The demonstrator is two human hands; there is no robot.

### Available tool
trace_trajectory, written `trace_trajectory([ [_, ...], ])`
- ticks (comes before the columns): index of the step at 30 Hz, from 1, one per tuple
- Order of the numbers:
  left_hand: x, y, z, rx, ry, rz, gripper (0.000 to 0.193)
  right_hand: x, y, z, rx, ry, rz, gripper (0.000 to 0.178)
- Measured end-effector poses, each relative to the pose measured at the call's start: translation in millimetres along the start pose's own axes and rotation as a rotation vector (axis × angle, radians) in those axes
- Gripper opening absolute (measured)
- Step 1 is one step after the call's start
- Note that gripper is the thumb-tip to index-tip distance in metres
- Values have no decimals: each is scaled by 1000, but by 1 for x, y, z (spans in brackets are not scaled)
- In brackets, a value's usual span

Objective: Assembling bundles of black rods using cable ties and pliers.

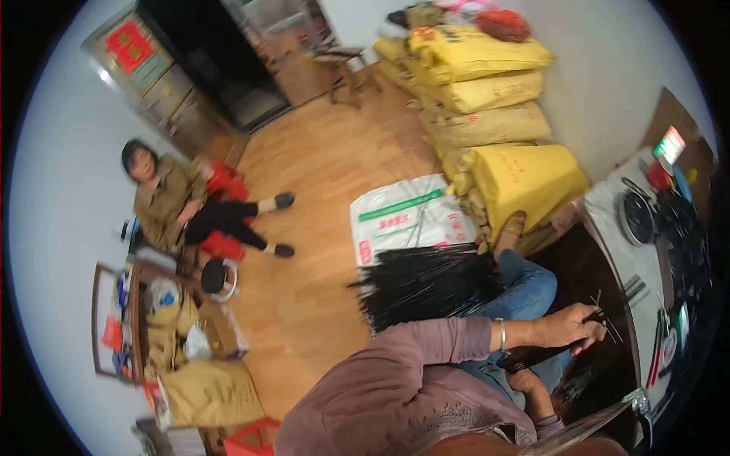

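Thin, straight, dark sticks [614,330] at crossed angles

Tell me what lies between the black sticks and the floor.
A white sack with a green stripe lies under the sticks, on the floor; the head view shows its uncovered part.

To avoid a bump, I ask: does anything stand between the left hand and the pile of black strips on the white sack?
Yes, in this view the leg in blue jeans lies between the left hand and the pile of black strips.
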State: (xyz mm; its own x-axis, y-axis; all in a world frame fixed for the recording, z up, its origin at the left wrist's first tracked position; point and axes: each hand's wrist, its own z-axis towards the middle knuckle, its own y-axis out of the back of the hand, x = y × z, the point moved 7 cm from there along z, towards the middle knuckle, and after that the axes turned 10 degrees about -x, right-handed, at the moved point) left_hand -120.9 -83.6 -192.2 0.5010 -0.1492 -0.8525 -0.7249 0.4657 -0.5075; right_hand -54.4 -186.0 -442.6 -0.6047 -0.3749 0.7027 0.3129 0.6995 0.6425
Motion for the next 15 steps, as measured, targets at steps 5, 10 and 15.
trace_trajectory([
  [5,17,-2,12,-84,99,35,18,56,197,-46,-675,59,38,45],
  [10,13,-12,15,31,104,37,39,166,395,-88,-924,464,626,74],
  [15,30,-26,25,143,234,-137,54,226,360,-78,-743,580,710,79],
])
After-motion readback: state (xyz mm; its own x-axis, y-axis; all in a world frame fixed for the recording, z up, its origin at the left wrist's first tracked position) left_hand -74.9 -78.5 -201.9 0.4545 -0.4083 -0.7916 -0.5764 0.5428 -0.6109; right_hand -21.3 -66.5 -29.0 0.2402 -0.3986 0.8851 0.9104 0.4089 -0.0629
